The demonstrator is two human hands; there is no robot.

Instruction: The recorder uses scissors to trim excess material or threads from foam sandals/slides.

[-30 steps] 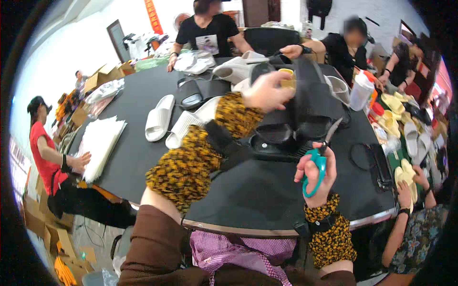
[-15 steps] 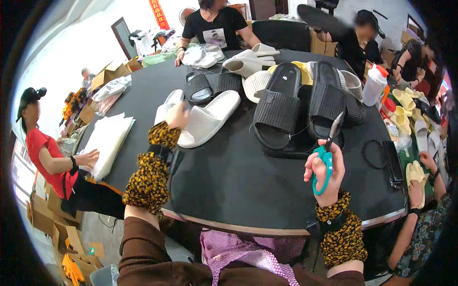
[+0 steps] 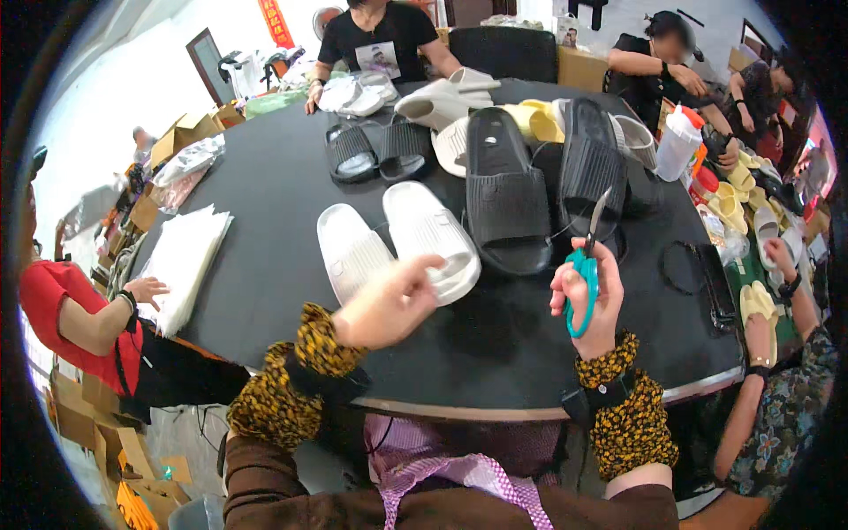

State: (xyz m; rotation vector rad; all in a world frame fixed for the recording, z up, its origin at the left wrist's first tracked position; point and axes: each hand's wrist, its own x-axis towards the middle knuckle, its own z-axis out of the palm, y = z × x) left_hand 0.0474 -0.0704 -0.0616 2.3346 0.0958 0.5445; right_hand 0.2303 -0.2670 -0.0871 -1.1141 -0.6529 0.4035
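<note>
My right hand point(image 3: 597, 305) is closed round the teal handles of a pair of scissors point(image 3: 580, 294), its blades pointing up and shut together. In front of me lies a pair of white ribbed slippers point(image 3: 424, 221), side by side on the black table. My left hand point(image 3: 389, 305) is over their near ends, index finger stretched out and the others loosely bent. Its fingertips are at the right white slipper; whether they touch it I cannot tell. Just beyond the scissors is a pair of large black slippers point(image 3: 508, 208), with a thin cord between them.
Farther back are smaller black slippers point(image 3: 351, 152), pale and yellow slippers point(image 3: 534, 119) and a clear bottle with an orange lid point(image 3: 678, 146). A stack of clear bags point(image 3: 185, 261) lies at left, a black strap point(image 3: 720, 291) at right. Other people work around the table.
The white slippers have come nearer and turned so their near ends face me. My left hand has moved right and toward me. The right hand still holds the scissors.
</note>
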